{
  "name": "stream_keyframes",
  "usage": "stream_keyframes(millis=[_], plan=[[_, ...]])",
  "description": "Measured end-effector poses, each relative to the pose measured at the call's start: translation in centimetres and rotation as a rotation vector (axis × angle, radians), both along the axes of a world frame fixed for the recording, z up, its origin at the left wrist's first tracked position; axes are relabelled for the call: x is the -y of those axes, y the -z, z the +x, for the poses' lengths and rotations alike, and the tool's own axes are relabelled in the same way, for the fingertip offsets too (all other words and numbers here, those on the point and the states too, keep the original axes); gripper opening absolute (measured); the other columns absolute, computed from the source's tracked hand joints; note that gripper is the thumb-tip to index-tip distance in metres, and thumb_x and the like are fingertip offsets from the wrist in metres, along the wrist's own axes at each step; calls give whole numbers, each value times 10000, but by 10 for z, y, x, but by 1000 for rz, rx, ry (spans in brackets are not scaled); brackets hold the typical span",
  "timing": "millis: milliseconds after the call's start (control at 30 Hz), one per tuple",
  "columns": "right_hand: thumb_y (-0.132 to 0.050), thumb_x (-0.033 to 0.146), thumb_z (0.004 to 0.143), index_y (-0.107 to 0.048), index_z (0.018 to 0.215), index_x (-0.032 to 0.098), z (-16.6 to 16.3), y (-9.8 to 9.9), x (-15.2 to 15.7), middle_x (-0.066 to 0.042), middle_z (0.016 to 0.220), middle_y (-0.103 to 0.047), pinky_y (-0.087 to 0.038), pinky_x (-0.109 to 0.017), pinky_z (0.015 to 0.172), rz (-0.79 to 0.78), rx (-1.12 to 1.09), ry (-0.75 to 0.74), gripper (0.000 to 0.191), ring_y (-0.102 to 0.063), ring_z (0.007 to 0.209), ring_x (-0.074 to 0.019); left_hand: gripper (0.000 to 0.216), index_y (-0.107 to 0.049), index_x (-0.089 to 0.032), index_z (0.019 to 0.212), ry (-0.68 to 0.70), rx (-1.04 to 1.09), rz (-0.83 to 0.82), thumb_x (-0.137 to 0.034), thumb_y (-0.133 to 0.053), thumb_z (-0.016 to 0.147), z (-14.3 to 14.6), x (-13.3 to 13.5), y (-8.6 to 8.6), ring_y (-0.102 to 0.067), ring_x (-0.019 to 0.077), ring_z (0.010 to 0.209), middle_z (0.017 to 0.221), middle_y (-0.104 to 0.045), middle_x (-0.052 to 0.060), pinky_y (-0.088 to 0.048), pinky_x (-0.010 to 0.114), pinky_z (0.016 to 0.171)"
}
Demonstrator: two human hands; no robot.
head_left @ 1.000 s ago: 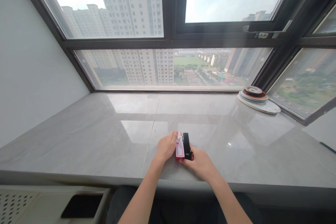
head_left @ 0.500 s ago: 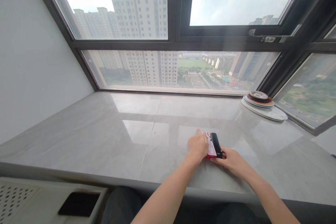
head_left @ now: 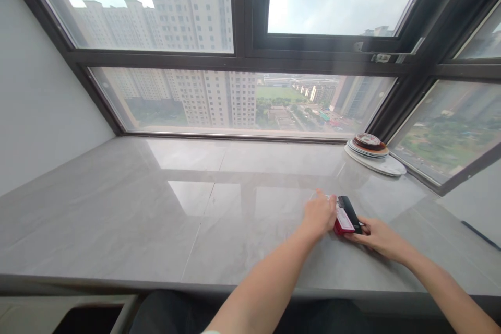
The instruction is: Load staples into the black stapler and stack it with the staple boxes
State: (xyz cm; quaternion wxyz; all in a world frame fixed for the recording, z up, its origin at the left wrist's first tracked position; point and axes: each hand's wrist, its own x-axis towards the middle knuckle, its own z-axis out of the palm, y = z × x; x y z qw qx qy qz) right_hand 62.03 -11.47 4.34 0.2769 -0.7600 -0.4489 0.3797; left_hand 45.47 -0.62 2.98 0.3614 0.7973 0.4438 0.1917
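A small red and white box (head_left: pixel 343 220) lies on the grey stone sill (head_left: pixel 219 209), with a black oblong device (head_left: pixel 349 212) lying against its right side. My left hand (head_left: pixel 320 216) rests against the box's left side, fingers curled over it. From the near right, my right hand (head_left: pixel 376 237) holds the near ends of the box and the black device with its fingertips. Both objects sit flat on the sill.
A stack of plates (head_left: pixel 371 154) stands at the far right corner of the sill by the window frame (head_left: pixel 242 60). A white wall (head_left: pixel 35 115) closes the left side. A thin dark object (head_left: pixel 480 234) lies at the far right.
Both hands have slid the box and the black device to the right along the sill, towards the plates. The camera view has shifted with them.
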Motion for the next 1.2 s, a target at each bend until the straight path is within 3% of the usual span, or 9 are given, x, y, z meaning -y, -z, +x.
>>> stream_keyframes(millis=[67, 167, 233, 333, 433, 533, 633, 767, 1200], plan=[[-877, 564, 565, -686, 1316, 183, 4, -4, 9, 47, 494, -508, -275, -307, 513, 34, 57, 106, 864, -383, 440, -131, 768, -224, -58, 1617, 9, -2, 7, -582, -216, 1056, -25, -5, 4, -676, 357, 1137, 1212, -669, 326, -471, 488, 905], [-690, 704, 780, -525, 1505, 190, -5, -11, 29, 41, 505, -467, -319, -344, 525, 254, 114, 179, 904, -394, 457, -170, 610, -356, -134, 1576, -5, -19, 92, -461, -332, 1062, -89, -7, 8, -690, 306, 1077, 1158, -713, 239, -478, 422, 881], [-448, 732, 935, -473, 1544, 201, -32, -12, 41, 11, 551, -468, -328, -369, 525, 421, 122, 168, 809, -403, 476, -189, 487, -484, -218, 1488, -35, -18, 136, -396, -366, 1051, -144, -5, 8, -685, 273, 1056, 1112, -732, 160, -475, 387, 887], [-388, 691, 988, -551, 1481, 232, -99, -6, 42, -24, 650, -561, -423, -357, 560, 458, 164, -11, 693, -533, 578, -215, 403, -579, -249, 1358, -114, -36, 171, -350, -342, 1049, -229, 3, 8, -684, 256, 985, 1031, -730, 99, -480, 368, 853], [-387, 630, 1022, -504, 1524, 311, -166, 10, 22, -88, 1224, -698, -544, -380, 868, 427, 294, -362, 606, -642, 1133, -265, 395, -594, -247, 1338, -251, -147, 306, -325, -336, 1048, -301, 17, 11, -644, 268, 1083, 1147, -695, 113, -473, 388, 915], [-279, 598, 1053, -358, 1608, 368, -206, 28, -3, -15, 1640, -408, -256, -548, 1232, 406, 576, -492, 607, -278, 1543, -303, 423, -580, -227, 1389, -378, -370, 531, -363, -363, 1051, -346, 35, 20, -541, 316, 1274, 1335, -627, 148, -420, 479, 1055], [-259, 608, 1049, -248, 1642, 384, -221, 41, -17, 39, 1717, -218, -72, -599, 1266, 344, 771, -452, 634, -63, 1600, -313, 561, -447, -226, 1536, -347, -487, 597, -491, -380, 1046, -359, 45, 28, -351, 326, 1487, 1597, -432, 127, -271, 531, 1207], [-292, 625, 1031, -193, 1655, 372, -223, 46, -20, 55, 1727, -150, -41, -610, 1265, 331, 830, -429, 680, 14, 1600, -335, 701, -292, -261, 1631, -232, -544, 559, -619, -329, 1030, -348, 36, 30, -183, 304, 1583, 1703, -258, 64, -158, 530, 1265], [-285, 591, 1040, -183, 1663, 349, -223, 47, -18, 40, 1728, -127, -39, -665, 1239, 361, 855, -416, 676, -3, 1593, -381, 731, -240, -299, 1647, -251, -577, 543, -671, -301, 1021, -335, 21, 33, -142, 283, 1597, 1719, -191, 37, -139, 550, 1272]])
